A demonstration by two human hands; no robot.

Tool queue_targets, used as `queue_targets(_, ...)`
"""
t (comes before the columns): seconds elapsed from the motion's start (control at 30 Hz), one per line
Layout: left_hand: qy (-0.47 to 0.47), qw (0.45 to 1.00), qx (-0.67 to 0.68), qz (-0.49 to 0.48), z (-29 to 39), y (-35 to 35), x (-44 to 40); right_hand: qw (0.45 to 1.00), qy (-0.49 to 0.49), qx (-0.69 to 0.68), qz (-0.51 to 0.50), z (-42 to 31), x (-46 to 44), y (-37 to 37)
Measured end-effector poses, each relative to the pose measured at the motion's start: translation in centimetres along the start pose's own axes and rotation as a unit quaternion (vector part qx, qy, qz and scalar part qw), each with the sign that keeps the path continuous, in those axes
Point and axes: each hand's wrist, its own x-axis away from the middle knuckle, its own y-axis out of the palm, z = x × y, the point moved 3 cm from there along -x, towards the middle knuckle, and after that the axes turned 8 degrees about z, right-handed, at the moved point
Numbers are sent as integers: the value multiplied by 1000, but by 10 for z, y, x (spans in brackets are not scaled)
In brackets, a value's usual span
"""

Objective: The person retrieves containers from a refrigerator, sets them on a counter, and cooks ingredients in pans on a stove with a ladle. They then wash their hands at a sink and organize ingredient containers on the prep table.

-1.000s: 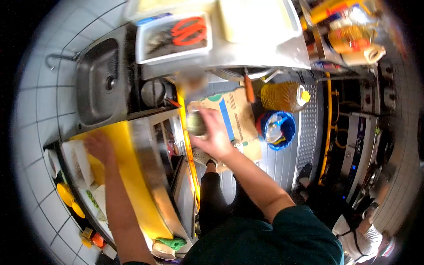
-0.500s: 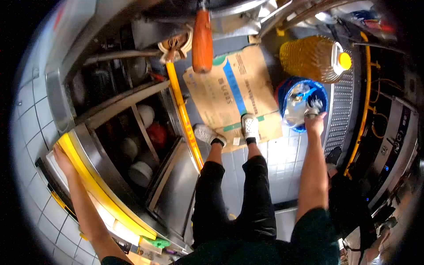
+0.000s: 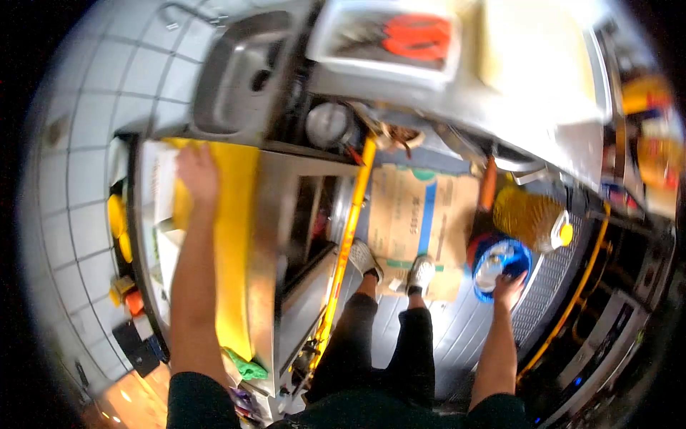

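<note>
My left hand (image 3: 198,173), slightly blurred, lies with fingers extended on the yellow board (image 3: 234,250), beside a white container (image 3: 163,179) at the counter's left side. I see nothing held in it. My right hand (image 3: 509,289) is low at the front right rim of the blue-lined bin (image 3: 527,259). Its fingers are curled round something I cannot make out, partly hidden by the bin and blur. Crumpled pale plastic (image 3: 490,272) lies inside the bin. A large bottle of yellow oil (image 3: 529,218) stands just behind the bin.
Flattened cardboard (image 3: 400,214) covers the floor by my feet. A sink (image 3: 239,75) is at the upper left. A white tray with red-handled tools (image 3: 418,37) sits on the steel counter. An orange handle (image 3: 489,184) juts out near the oil bottle. Cooking equipment (image 3: 607,329) lines the right.
My right hand first moved from above the cardboard to the bin, carrying a jar-like object, and stays there now. My left hand remains by the yellow board. The view dipped, then rose again.
</note>
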Motion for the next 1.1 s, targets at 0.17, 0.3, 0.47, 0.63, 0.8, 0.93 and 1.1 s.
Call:
queue_targets(0.17, -89, 992, -47, -81, 10, 2, 9, 895, -356, -269, -4, -196, 125, -130)
queue_targets(0.3, -131, 990, 15, -54, 28, -21, 3, 818, -374, -425, -99, -364, 201, -261)
queue_targets(0.47, -195, 970, 93, -114, 26, -37, -8, 728, -456, -511, -40, -532, 222, -345)
queue_targets(0.63, -209, 957, 135, -147, 26, -43, -15, 721, -484, -483, -110, -685, 190, -334)
queue_targets(0.8, -230, 950, 134, -166, 22, -38, -15, 766, -552, -322, -76, -797, 171, -278)
queue_targets(0.93, -231, 944, 148, -182, 20, -46, -20, 807, -547, -179, -133, -866, 184, -259)
queue_targets(1.1, -203, 952, 93, -207, 28, -41, -23, 705, -594, -260, -288, -906, 239, -279)
